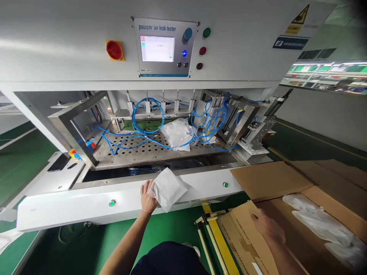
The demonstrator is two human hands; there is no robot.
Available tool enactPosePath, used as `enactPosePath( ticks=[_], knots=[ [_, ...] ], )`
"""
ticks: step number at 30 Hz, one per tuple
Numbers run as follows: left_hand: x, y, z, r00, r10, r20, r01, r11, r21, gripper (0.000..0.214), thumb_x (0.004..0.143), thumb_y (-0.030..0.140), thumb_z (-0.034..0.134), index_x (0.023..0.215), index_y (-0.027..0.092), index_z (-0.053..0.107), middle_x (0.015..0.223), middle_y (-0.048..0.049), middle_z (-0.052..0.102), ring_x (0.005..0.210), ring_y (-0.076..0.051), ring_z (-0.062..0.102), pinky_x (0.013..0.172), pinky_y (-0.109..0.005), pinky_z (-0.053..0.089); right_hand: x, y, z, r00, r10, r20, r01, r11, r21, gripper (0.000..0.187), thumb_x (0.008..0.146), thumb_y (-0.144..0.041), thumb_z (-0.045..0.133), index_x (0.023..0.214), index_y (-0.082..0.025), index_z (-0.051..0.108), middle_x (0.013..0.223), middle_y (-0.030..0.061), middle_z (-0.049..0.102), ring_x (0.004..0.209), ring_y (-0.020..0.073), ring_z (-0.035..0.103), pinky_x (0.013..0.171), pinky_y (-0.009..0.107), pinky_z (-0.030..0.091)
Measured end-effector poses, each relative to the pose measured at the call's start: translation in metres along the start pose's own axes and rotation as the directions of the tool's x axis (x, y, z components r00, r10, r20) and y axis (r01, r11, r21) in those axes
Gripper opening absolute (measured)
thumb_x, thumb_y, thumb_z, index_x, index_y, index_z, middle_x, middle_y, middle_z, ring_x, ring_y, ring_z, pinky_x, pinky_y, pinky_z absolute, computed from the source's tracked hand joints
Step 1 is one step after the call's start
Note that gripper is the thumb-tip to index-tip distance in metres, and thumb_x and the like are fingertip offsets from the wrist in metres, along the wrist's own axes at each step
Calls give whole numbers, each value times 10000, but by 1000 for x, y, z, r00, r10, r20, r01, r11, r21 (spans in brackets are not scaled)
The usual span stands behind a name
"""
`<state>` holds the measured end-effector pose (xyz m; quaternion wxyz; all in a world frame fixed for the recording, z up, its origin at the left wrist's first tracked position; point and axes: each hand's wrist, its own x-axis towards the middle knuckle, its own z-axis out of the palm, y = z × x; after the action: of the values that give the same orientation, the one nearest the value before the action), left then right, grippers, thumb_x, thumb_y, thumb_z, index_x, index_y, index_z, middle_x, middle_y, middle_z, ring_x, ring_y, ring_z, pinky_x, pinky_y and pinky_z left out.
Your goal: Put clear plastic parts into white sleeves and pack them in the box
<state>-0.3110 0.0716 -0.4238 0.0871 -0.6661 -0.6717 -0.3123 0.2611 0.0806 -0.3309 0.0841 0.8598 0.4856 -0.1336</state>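
Observation:
My left hand point(148, 196) is closed on one edge of a flat, white, translucent bag point(168, 189), above the machine's white front ledge. What the bag contains, if anything, cannot be made out. Over to the right, my right hand point(268, 226) grips the edge of a flap of an open cardboard box point(282, 177). Several whitish translucent bags point(322, 221) lie inside that box. Another white plastic bag point(180, 131) rests on the perforated metal plate point(137, 151) of the machine, among blue air tubes point(149, 110).
An air leak tester panel point(164, 47) with a lit screen faces me, beside a red rotary switch point(114, 50). Green buttons point(112, 203) sit on the front ledge. Metal clamps and frames point(249, 118) stand at the right. A tubular stand point(208, 229) is below the box.

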Motion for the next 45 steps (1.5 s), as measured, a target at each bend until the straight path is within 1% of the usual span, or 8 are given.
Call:
enactPosePath(
  ticks=[6,9,15,19,27,39,42,45],
  knots=[
    [0,1,-1,1000,6,-7,-6,1000,-3,684,944,221,550,1621,163,471,1626,-156,516,1553,-353,382,1317,-577,197,2,1,2,1000,-17,-4,17,1000,5,379,1066,-433,296,1184,-264,614,1086,217,769,1063,390,760,832,484,554],
    [0,2,-2,1000,13,-21,-13,1000,0,663,962,238,537,1615,147,470,1622,-161,519,1551,-351,386,1317,-576,188,2,1,2,1000,-22,-5,22,1000,1,389,1068,-429,303,1212,-250,616,1097,221,768,1084,390,756,850,484,554],
    [1,2,-3,1000,7,-11,-7,1000,1,652,970,241,530,1615,164,476,1623,-152,520,1551,-350,387,1318,-568,183,2,1,2,1000,-8,24,8,1000,-27,459,1089,-440,250,1319,-238,592,1136,217,770,1068,368,764,811,454,547],
    [1,1,-3,1000,10,-20,-10,1000,-2,642,970,240,530,1604,148,487,1619,-156,525,1551,-343,388,1326,-551,164,7,3,6,1000,-9,10,9,1000,-29,468,1089,-437,289,1369,-208,586,1168,231,766,1076,379,758,824,465,546],
    [1,2,-4,1000,15,-15,-14,1000,16,620,976,215,534,1589,128,499,1626,-162,515,1561,-327,373,1335,-528,140,13,6,9,1000,-17,18,17,1000,-4,375,1097,-439,304,1247,-249,591,1130,205,778,1076,393,759,793,480,548],
    [1,4,-7,1000,-9,7,9,1000,19,616,976,229,524,1586,140,513,1623,-167,518,1560,-334,379,1328,-544,170,25,14,21,998,-31,-54,35,997,68,309,1048,-424,447,1207,-282,671,1019,238,780,937,406,772,734,480,520],
    [2,4,-9,1000,-3,7,3,1000,24,604,969,239,538,1561,121,537,1602,-177,539,1551,-344,388,1325,-546,169,27,13,21,998,-22,-54,25,998,50,307,1039,-426,479,1194,-267,691,979,237,774,942,390,775,734,463,517],
    [1,3,-11,1000,4,4,-4,1000,17,599,976,259,535,1557,111,532,1588,-185,552,1549,-353,387,1319,-544,174,19,8,18,998,-13,-62,14,1000,12,337,1044,-412,476,1231,-225,685,992,222,775,972,374,778,769,447,536]
  ],
)
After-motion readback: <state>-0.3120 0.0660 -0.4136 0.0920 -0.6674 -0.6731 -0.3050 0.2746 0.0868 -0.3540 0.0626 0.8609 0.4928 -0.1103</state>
